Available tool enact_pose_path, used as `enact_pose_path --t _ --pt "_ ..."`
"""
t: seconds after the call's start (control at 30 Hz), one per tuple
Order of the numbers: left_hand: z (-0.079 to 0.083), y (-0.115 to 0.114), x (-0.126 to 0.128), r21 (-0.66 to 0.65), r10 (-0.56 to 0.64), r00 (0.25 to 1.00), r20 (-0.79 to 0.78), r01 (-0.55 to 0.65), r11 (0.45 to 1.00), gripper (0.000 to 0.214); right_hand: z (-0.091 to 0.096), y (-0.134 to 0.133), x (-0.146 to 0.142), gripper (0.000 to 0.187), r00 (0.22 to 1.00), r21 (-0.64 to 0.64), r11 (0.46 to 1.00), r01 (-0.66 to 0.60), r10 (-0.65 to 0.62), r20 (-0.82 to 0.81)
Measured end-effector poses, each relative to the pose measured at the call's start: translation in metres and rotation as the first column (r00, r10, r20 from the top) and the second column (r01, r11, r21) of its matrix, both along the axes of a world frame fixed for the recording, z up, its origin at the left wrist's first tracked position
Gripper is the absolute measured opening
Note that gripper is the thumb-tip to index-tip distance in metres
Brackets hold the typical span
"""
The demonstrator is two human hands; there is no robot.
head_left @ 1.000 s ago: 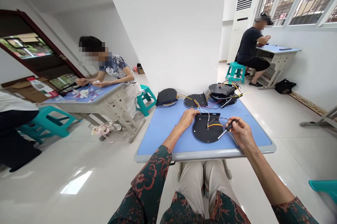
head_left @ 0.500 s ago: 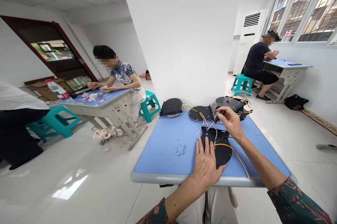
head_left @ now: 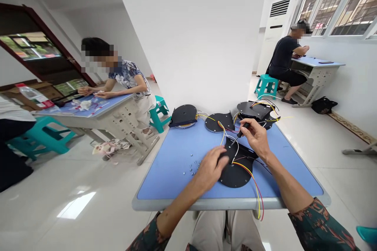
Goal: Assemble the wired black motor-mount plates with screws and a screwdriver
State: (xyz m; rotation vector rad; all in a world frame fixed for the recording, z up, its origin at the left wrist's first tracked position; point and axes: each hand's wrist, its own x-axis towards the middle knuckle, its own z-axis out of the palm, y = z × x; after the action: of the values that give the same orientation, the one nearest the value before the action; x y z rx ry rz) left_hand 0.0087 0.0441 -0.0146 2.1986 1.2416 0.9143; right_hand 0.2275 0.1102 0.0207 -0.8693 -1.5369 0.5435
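Note:
My right hand (head_left: pixel 255 140) is closed around a screwdriver (head_left: pixel 240 133) with a dark handle. Its thin shaft slants down to a screw near the upper left corner of a black metal plate (head_left: pixel 238 176) with a rounded front end. At the plate's left edge is my left hand (head_left: pixel 207 166), slightly blurred, thumb apart from the fingers; whether it touches the plate I cannot tell. Yellow and red wires (head_left: pixel 255 184) come out of the plate and hang over the table's front edge. Small loose screws (head_left: pixel 191 164) lie left of my left hand, which partly covers them.
Along the back of the blue table (head_left: pixel 165 180) lie more black round plates, one at left (head_left: pixel 184 115), one in the middle (head_left: pixel 216 123) and a stack at right (head_left: pixel 255 110), with loose wires. A white pillar (head_left: pixel 194 39) stands behind. Other people sit at separate desks.
My left hand has lifted from lying flat on the plate and shifted to its left edge. The screwdriver tip has come down onto the plate's corner. The view has shifted slightly.

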Motion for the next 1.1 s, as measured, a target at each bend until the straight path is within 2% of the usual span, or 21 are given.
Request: enact_pose_path --t 0.03,0.1,0.23,0.37,0.47,0.57,0.73,0.97,1.1 --pt "0.002 0.007 0.007 -0.022 0.095 0.991 0.091 -0.093 0.995 0.029 0.0 -0.001 -0.001 0.014 0.999 0.024 1.0 0.013 -0.014 0.042" --pt "0.003 0.022 0.023 -0.065 0.213 0.956 0.2 -0.204 0.977 0.022 -0.001 -0.002 -0.003 0.013 0.992 0.076 0.997 0.03 -0.038 0.118" --pt "-0.004 0.046 0.044 -0.082 0.289 0.929 0.231 -0.278 0.957 0.026 -0.005 0.0 -0.006 0.013 0.973 0.158 0.987 0.032 -0.067 0.221" --pt "-0.016 0.048 0.046 -0.02 0.304 0.938 0.164 -0.305 0.952 0.027 -0.009 0.001 -0.007 0.014 0.957 0.22 0.975 0.013 -0.076 0.28" --pt "-0.019 0.043 0.044 0.026 0.291 0.952 0.094 -0.295 0.955 0.029 -0.009 0.0 -0.007 0.015 0.945 0.263 0.965 0.008 -0.094 0.314" --pt "-0.018 0.042 0.044 0.018 0.241 0.969 0.046 -0.242 0.97 0.031 -0.008 0.0 -0.006 0.018 0.932 0.288 0.958 -0.007 -0.098 0.35" --pt "-0.015 0.044 0.044 -0.001 0.177 0.983 0.044 -0.177 0.984 0.033 -0.005 0.002 -0.002 0.026 0.9 0.306 0.948 -0.093 -0.051 0.432" --pt "-0.01 0.042 0.044 0.012 0.13 0.989 0.071 -0.132 0.991 0.034 0.001 -0.001 -0.003 0.037 0.868 0.213 0.947 -0.241 0.112 0.485" --pt "-0.008 0.042 0.045 0.008 0.109 0.992 0.055 -0.11 0.994 0.035 0.001 0.0 -0.002 0.042 0.886 0.172 0.964 -0.204 0.107 0.452"
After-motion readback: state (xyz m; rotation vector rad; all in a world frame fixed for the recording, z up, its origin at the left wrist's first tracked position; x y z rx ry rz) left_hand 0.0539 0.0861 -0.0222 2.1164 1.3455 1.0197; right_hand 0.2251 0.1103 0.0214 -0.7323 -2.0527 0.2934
